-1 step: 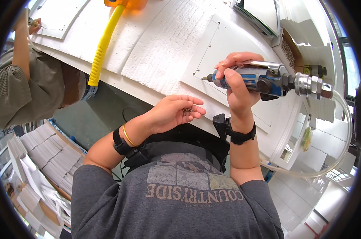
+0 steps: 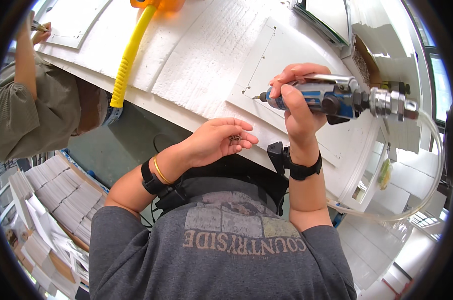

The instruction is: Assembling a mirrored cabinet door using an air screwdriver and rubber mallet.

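Blue-silver power tool (image 2: 331, 103) points left, small metal pieces (image 2: 235, 138) cupped.

Widest way in: white foam (image 2: 186, 65) between the yellow handle (image 2: 131, 57) and the pale panel (image 2: 274, 70), entered over the table edge (image 2: 174, 117). Handle bars the left side, its butt overhanging that edge. Left hand (image 2: 221, 140), cupped round small metal pieces (image 2: 235, 138), narrows the near end; a gap separates it from the driver bit.

Over the panel: right hand (image 2: 301, 102) and powered driver (image 2: 331, 100) block the near-right approach. Bit's clearance above the surface cannot be judged from this angle. Hose (image 2: 438, 160) loops out right, an obstacle there. Dark-edged stack (image 2: 331, 20) and cardboard box (image 2: 370, 52) limit the panel's far right.
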{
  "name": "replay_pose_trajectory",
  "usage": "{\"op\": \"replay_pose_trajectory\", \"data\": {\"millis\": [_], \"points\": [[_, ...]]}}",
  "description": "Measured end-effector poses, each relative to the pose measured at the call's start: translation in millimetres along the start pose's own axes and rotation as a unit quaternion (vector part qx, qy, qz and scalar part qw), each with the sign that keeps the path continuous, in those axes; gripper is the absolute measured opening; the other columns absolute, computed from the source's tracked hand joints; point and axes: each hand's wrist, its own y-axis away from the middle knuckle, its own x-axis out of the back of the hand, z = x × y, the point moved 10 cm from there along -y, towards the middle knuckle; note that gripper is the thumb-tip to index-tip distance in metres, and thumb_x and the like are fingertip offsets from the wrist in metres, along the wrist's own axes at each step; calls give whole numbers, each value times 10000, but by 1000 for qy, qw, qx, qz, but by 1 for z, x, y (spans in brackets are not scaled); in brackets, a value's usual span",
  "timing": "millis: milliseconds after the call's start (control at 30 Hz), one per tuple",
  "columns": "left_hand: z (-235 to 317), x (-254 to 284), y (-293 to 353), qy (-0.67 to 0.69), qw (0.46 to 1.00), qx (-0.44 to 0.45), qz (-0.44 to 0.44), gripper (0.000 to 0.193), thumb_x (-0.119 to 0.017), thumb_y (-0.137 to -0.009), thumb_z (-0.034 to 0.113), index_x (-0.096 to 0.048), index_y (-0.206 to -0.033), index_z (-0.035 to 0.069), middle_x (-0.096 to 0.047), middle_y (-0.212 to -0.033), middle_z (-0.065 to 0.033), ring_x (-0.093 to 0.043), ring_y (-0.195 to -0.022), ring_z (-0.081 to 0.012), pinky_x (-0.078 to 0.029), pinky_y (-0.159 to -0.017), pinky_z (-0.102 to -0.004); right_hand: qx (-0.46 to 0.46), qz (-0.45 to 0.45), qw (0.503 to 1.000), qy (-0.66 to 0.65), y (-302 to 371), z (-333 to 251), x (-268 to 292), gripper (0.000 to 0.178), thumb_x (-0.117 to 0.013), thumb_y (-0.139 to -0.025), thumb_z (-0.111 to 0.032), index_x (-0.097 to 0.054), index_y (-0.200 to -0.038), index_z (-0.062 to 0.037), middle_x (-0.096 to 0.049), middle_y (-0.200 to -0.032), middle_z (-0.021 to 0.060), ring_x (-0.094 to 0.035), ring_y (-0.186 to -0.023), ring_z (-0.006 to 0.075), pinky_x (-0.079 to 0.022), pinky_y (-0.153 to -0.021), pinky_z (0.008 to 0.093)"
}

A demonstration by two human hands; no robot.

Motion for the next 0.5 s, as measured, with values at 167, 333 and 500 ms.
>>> {"op": "replay_pose_trajectory", "data": {"millis": [167,333,500], "points": [[4,1,1,-16,1000,-11,7,197,-379,-967,156,-507,-990,8,-607,-914,-96,-534,-744,-93,-456,-665,-206,10,-6,1000,-2,-7,4,-3,200,-558,-739,28,-479,-922,12,-559,-716,94,-562,-606,131,-483,-567,257],[7,-1,3,-52,999,-18,-2,214,-425,-964,203,-529,-983,17,-580,-806,-26,-472,-658,-50,-404,-577,-166,9,-12,1000,-10,-9,6,-4,159,-564,-741,19,-501,-887,11,-566,-700,92,-565,-608,132,-484,-571,255],[11,4,1,-72,997,-34,25,184,-484,-939,171,-564,-981,10,-581,-801,-5,-488,-662,-38,-408,-577,-156,12,0,999,-31,-8,8,2,164,-576,-742,7,-510,-891,18,-578,-720,96,-575,-609,136,-492,-587,258]]}}
